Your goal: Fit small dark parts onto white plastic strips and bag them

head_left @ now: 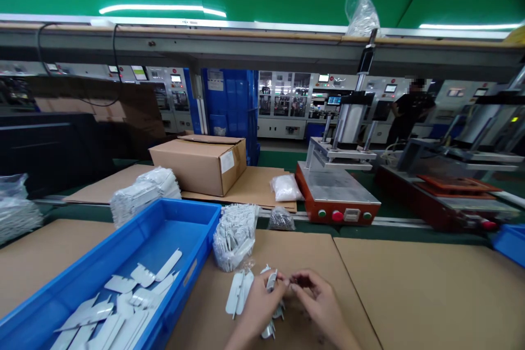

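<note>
My left hand (pixel 262 298) is closed on a small white plastic part (pixel 271 281), whose curved end shows above the fingers. Close beside it, my right hand (pixel 315 298) has thumb and forefinger pinched at the part's edge; whatever sits between those fingertips is too small to make out. Below and behind my left hand, more white plastic pieces (pixel 268 330) lie on the cardboard sheet. Two flat white pieces (pixel 239 292) rest just left of my left hand. Farther back stands a clear bag full of white parts (pixel 235 236).
A blue bin (pixel 192 209) with several white pieces is at left. Behind are a small bag of dark bits (pixel 281 219), a white packet (pixel 286 188), a cardboard box (pixel 197 164) and a press with buttons (pixel 338 197). A person (pixel 410 112) stands in the background.
</note>
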A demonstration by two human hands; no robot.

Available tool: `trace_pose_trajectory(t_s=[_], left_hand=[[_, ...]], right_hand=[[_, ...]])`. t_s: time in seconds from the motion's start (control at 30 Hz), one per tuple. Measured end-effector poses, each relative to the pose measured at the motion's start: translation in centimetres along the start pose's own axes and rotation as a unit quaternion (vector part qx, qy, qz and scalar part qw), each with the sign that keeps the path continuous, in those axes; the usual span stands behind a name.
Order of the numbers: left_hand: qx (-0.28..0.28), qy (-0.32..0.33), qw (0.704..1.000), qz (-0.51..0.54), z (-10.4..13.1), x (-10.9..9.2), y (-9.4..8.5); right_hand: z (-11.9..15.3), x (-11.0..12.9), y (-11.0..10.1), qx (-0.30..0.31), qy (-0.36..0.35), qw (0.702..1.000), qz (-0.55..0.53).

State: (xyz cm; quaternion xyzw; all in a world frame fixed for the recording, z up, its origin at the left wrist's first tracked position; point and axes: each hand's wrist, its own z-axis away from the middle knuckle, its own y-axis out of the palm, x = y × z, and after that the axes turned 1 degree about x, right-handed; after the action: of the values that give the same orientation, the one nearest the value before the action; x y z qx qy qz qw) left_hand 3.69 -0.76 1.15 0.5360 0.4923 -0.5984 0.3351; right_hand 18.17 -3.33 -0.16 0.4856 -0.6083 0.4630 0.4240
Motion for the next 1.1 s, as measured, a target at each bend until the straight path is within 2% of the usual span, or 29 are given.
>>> trace_pose_trajectory(t_s=[0.2, 0.3, 0.43, 0.5, 0.6, 0.67, 0.77, 0.9, 1.1], left_hand=[[-0.002, 0.04, 0.999, -0.034, 0.8, -1.4, 0.1], [-0.014, -0.009, 0.999, 0.05, 1.1, -1.2, 0.5], [-0.024, -0.088, 0.983, 0.16, 0.7, -0.2, 0.8], [-0.047, -0.075, 0.985, 0.15, 0.4, 0.1, 0.8], [-0.101, -0.014, 0.991, 0.086, -0.1, 0.2, 0.5], [-0.114, 0.01, 0.992, 0.057, -0.2, 0.3, 0.5], [-0.116, 0.011, 0.991, 0.063, -0.2, 0.7, 0.7], [-0.12, 0.013, 0.99, 0.078, -0.2, 1.2, 1.0], [-0.083, 0.021, 0.995, 0.056, 0.0, 1.0, 1.1]], right_hand=[[-0.3, -0.4, 0.2, -0.055, 0.049, 0.996, -0.047], [-0.6, -0.9, 0.1, -0.065, 0.069, 0.993, -0.066], [-0.5, -0.9, 0.3, -0.058, 0.061, 0.994, -0.075], [-0.2, -0.7, 0.8, -0.042, 0.05, 0.996, -0.061], [0.3, -0.2, 1.9, -0.003, 0.031, 0.999, -0.036], [0.6, 0.0, 2.6, 0.022, 0.017, 0.999, -0.019], [0.9, 0.3, 3.0, 0.034, 0.0, 0.999, 0.003], [0.9, 0.2, 3.0, 0.026, 0.023, 0.999, -0.003], [0.5, -1.4, 3.1, -0.012, 0.073, 0.992, -0.101]])
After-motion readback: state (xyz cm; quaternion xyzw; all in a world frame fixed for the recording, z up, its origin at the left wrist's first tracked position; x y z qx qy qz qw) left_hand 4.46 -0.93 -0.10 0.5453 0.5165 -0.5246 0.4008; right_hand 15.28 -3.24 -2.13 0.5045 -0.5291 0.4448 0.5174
